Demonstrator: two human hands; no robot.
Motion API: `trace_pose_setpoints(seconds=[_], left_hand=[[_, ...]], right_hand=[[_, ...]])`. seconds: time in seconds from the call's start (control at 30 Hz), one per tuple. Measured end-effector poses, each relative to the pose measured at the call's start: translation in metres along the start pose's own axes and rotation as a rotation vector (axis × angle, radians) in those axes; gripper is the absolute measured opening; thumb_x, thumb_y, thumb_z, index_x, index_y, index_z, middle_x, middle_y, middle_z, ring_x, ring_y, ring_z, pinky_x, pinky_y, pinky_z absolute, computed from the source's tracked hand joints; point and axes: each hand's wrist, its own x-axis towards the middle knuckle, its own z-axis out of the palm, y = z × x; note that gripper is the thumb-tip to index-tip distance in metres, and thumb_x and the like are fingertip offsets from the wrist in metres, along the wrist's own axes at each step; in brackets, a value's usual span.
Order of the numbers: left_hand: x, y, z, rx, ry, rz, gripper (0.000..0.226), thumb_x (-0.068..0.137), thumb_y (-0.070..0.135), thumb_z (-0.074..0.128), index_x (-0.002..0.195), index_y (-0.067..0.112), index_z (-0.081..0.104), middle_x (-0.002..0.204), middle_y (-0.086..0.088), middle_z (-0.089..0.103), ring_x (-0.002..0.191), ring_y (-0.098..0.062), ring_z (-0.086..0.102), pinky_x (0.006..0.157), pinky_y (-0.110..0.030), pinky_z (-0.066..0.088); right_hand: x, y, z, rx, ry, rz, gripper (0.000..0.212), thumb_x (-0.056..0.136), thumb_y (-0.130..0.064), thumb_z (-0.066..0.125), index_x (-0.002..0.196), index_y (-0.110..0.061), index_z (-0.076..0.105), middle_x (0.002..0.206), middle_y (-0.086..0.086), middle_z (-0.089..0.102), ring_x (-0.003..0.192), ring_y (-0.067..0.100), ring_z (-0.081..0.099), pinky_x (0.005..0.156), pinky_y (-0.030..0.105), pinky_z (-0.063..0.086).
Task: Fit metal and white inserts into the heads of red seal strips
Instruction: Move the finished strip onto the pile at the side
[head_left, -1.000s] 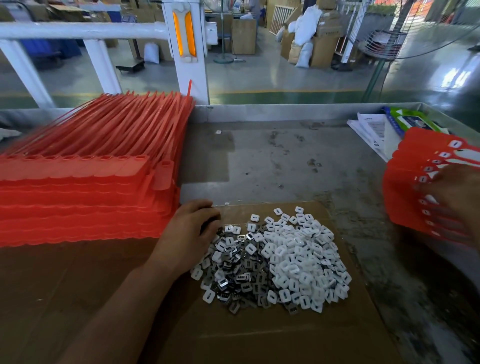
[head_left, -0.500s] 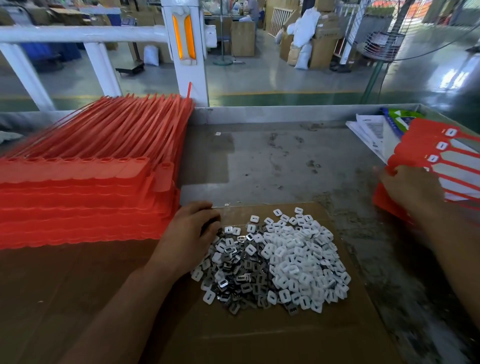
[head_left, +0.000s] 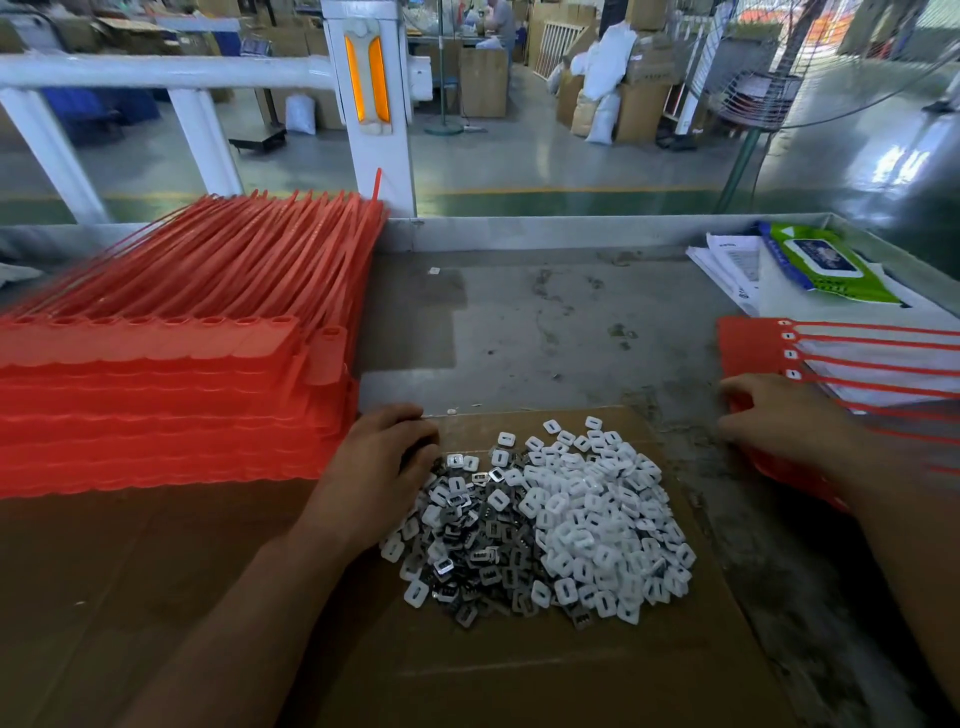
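Note:
A heap of white inserts (head_left: 597, 509) and metal inserts (head_left: 478, 545) lies on a cardboard sheet (head_left: 519, 675). My left hand (head_left: 374, 467) rests on the heap's left edge. Its fingers curl down over metal inserts and the fingertips are hidden. A tall stack of red seal strips (head_left: 156, 389) stands to the left, tails pointing away. At the right lies a flat set of red strips with white inserts in their heads (head_left: 753, 343). My right hand (head_left: 779, 415) lies on those heads with its fingers spread.
A green pack of wet wipes (head_left: 815, 265) and papers (head_left: 727, 265) sit at the back right. The grey table has a raised metal rim (head_left: 519, 228) along its far edge, with a white post (head_left: 374, 130) behind it.
My right hand brought the set of fitted red strips down from the air and laid it flat on the table at the right. My left hand stayed where it was.

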Motion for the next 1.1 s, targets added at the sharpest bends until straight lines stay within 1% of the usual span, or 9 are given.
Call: trace_pose_setpoints(seconds=[0.07, 0.17, 0.23, 0.37, 0.47, 0.6, 0.83, 1.03, 1.1], left_hand=[[0.0, 0.0, 0.0, 0.0, -0.002, -0.001, 0.026, 0.088, 0.015, 0.058, 0.113, 0.013, 0.066, 0.127, -0.004, 0.053, 0.114, -0.013, 0.045, 0.092, -0.019, 0.028], [0.0, 0.0, 0.0, 0.002, -0.006, 0.006, 0.027, 0.089, 0.016, 0.058, 0.115, 0.013, 0.065, 0.127, -0.003, 0.053, 0.114, -0.012, 0.044, 0.092, -0.018, 0.028], [0.001, 0.001, -0.001, 0.001, -0.005, 0.009, 0.028, 0.089, 0.016, 0.057, 0.115, 0.013, 0.064, 0.128, -0.003, 0.053, 0.114, -0.011, 0.043, 0.092, -0.017, 0.027], [0.0, 0.002, -0.001, -0.012, -0.001, -0.002, 0.027, 0.089, 0.016, 0.057, 0.115, 0.013, 0.065, 0.128, -0.003, 0.052, 0.114, -0.01, 0.043, 0.092, -0.015, 0.025], [0.0, 0.002, -0.001, -0.006, -0.009, -0.008, 0.028, 0.089, 0.017, 0.057, 0.116, 0.013, 0.064, 0.129, -0.003, 0.051, 0.116, -0.012, 0.042, 0.092, -0.016, 0.025], [-0.001, 0.002, -0.002, -0.008, -0.019, -0.014, 0.028, 0.09, 0.018, 0.056, 0.116, 0.014, 0.064, 0.13, -0.002, 0.051, 0.114, -0.008, 0.041, 0.092, -0.016, 0.026], [-0.001, 0.004, -0.003, -0.005, -0.042, -0.017, 0.03, 0.091, 0.019, 0.055, 0.119, 0.014, 0.062, 0.131, -0.001, 0.05, 0.117, -0.009, 0.041, 0.093, -0.015, 0.026], [0.003, 0.035, -0.021, -0.427, 0.181, -0.027, 0.022, 0.09, 0.022, 0.053, 0.108, 0.03, 0.062, 0.112, 0.023, 0.054, 0.106, 0.013, 0.049, 0.082, 0.0, 0.037], [0.012, 0.052, -0.022, -0.537, 0.08, -0.067, 0.023, 0.09, 0.025, 0.052, 0.11, 0.033, 0.06, 0.105, 0.022, 0.059, 0.1, 0.013, 0.053, 0.077, 0.0, 0.041]], right_hand=[[-0.003, -0.006, -0.001, -0.001, 0.017, 0.02, 0.046, 0.079, -0.019, 0.064, 0.123, -0.01, 0.055, 0.13, 0.015, 0.05, 0.112, 0.029, 0.05, 0.083, 0.031, 0.039], [-0.003, -0.011, -0.002, 0.124, 0.083, 0.042, 0.054, 0.078, -0.02, 0.066, 0.129, -0.011, 0.051, 0.135, 0.014, 0.048, 0.117, 0.029, 0.049, 0.092, 0.034, 0.04], [-0.005, -0.014, -0.002, 0.163, 0.209, 0.036, 0.055, 0.075, -0.023, 0.068, 0.127, -0.014, 0.053, 0.133, 0.012, 0.05, 0.115, 0.03, 0.048, 0.092, 0.037, 0.039], [-0.013, -0.026, 0.0, -0.051, 0.489, -0.058, 0.058, 0.072, -0.029, 0.07, 0.126, -0.023, 0.051, 0.137, 0.006, 0.044, 0.122, 0.032, 0.037, 0.095, 0.053, 0.032], [-0.017, -0.034, 0.002, -0.138, 0.53, -0.181, 0.06, 0.073, -0.027, 0.068, 0.129, -0.023, 0.049, 0.139, 0.004, 0.045, 0.123, 0.03, 0.039, 0.095, 0.05, 0.03], [-0.02, -0.041, -0.007, -0.095, 0.584, -0.265, 0.055, 0.075, -0.024, 0.068, 0.127, -0.018, 0.053, 0.133, 0.008, 0.052, 0.119, 0.033, 0.044, 0.095, 0.049, 0.03], [-0.03, -0.05, -0.024, 0.237, 0.602, -0.219, 0.046, 0.077, -0.027, 0.065, 0.122, -0.024, 0.058, 0.122, 0.009, 0.06, 0.111, 0.03, 0.05, 0.096, 0.048, 0.036], [-0.048, -0.05, -0.018, 0.423, 0.607, -0.213, 0.044, 0.079, -0.028, 0.066, 0.122, -0.024, 0.058, 0.124, 0.006, 0.058, 0.107, 0.023, 0.052, 0.091, 0.041, 0.041], [-0.055, -0.055, -0.016, 0.44, 0.614, -0.242, 0.042, 0.078, -0.026, 0.067, 0.119, -0.023, 0.06, 0.119, 0.004, 0.06, 0.099, 0.016, 0.049, 0.088, 0.037, 0.039]])
